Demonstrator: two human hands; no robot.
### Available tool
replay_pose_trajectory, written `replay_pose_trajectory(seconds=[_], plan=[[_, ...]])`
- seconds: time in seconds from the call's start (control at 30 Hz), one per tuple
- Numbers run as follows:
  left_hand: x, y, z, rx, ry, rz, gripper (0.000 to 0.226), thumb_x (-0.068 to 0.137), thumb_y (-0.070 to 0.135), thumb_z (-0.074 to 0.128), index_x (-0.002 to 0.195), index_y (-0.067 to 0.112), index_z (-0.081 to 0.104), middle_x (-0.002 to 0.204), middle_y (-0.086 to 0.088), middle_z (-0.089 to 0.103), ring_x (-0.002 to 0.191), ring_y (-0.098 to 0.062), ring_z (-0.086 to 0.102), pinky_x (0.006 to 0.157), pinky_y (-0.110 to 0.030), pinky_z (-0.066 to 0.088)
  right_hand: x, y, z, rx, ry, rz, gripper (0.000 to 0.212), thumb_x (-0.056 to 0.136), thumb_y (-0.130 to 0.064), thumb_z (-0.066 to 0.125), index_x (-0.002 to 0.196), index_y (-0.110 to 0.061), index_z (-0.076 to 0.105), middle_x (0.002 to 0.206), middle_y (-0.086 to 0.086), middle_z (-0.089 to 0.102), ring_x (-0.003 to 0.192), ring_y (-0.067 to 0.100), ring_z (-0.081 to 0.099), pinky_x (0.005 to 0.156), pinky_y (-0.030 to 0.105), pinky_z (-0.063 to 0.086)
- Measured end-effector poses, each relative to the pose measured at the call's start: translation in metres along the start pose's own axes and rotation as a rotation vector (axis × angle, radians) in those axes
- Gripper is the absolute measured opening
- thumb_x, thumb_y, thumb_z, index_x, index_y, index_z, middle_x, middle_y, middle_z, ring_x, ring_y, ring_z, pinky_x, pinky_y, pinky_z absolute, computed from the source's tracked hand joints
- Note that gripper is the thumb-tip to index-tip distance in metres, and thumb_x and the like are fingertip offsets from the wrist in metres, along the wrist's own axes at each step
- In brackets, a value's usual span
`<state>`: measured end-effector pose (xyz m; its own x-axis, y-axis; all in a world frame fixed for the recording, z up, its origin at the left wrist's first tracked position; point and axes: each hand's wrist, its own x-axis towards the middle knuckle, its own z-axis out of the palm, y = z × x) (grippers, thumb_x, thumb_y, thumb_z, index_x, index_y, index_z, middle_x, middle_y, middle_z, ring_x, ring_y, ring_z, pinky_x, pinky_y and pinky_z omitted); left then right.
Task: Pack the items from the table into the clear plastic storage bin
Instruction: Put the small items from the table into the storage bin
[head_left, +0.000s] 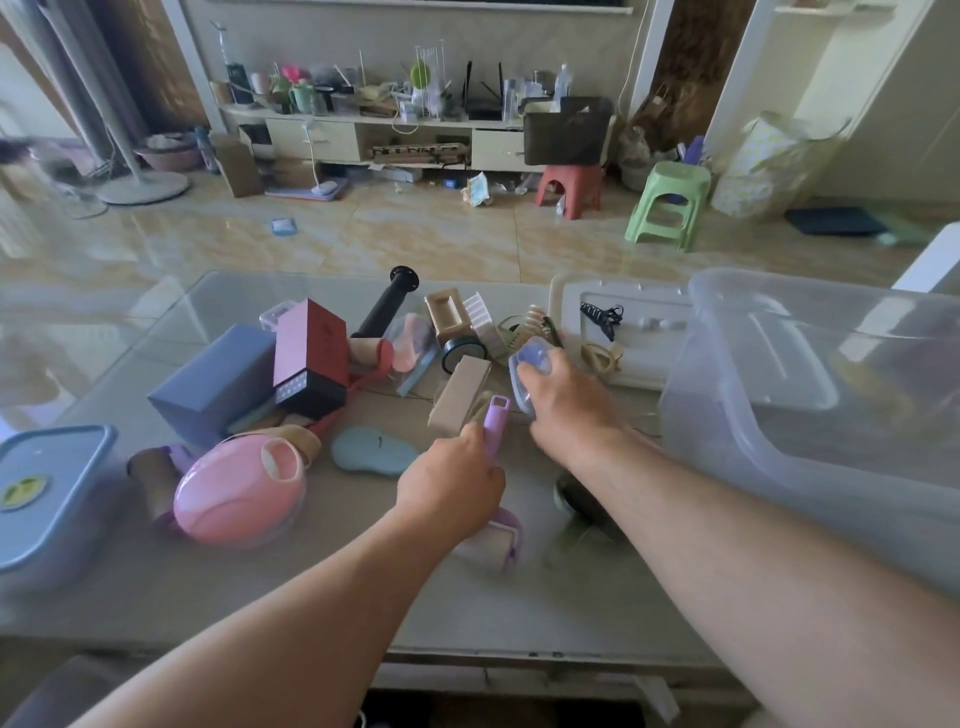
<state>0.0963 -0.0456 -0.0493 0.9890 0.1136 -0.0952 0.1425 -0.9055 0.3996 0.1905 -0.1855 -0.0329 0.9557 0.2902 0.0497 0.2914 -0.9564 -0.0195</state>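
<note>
The clear plastic storage bin (810, 395) stands at the table's right side. My left hand (449, 488) grips the handle of a purple lint roller (496, 426), whose roll end shows below my wrist. My right hand (563, 400) is closed on a small clear box with a purple thing inside (530, 364). Scattered items lie left and ahead: a pink oval container (234, 499), a blue-grey box (213, 384), a red and black box (309, 353), a beige block (460, 395), a teal case (371, 449).
The bin's white lid (628, 312) lies behind my right hand with a black clip and a beige clip on it. A blue-lidded container (47, 488) sits at the left edge. A dark round object (576, 499) lies under my right forearm. Stools stand on the floor beyond.
</note>
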Motion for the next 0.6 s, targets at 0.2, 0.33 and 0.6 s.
replay_pose_trajectory(seconds=[0.2, 0.33, 0.6], plan=[[-0.022, 0.030, -0.042, -0.135, 0.195, 0.172, 0.015, 0.090, 0.035, 0.056, 0.099, 0.024, 0.054, 0.091, -0.002, 0.058, 0.080, -0.030, 0.058, 0.069, -0.037, 0.052, -0.034, 0.016, -0.084, 0.165, 0.149, -0.031, 0.059, 0.088, -0.022, 0.065, 0.145, -0.029, 0.053, 0.134, 0.012, 0.053, 0.107, 0.040, 0.064, 0.079, 0.041, 0.052], [-0.031, 0.071, -0.094, -0.136, 0.337, 0.354, 0.024, 0.093, 0.038, 0.061, 0.114, 0.026, 0.061, 0.096, -0.002, 0.054, 0.084, -0.026, 0.057, 0.071, -0.037, 0.049, -0.071, 0.051, -0.169, 0.502, 0.382, -0.048, 0.057, 0.083, -0.033, 0.077, 0.139, -0.028, 0.064, 0.119, 0.002, 0.073, 0.103, 0.023, 0.067, 0.089, 0.033, 0.054], [-0.016, 0.214, -0.139, -0.060, 0.324, 0.719, 0.019, 0.092, 0.034, 0.064, 0.107, 0.027, 0.056, 0.092, 0.001, 0.048, 0.078, -0.022, 0.051, 0.067, -0.035, 0.043, -0.116, 0.202, -0.229, 1.072, 0.471, 0.338, 0.065, 0.045, -0.054, 0.089, 0.100, -0.029, 0.067, 0.098, 0.009, 0.068, 0.081, 0.023, 0.062, 0.070, 0.041, 0.055]])
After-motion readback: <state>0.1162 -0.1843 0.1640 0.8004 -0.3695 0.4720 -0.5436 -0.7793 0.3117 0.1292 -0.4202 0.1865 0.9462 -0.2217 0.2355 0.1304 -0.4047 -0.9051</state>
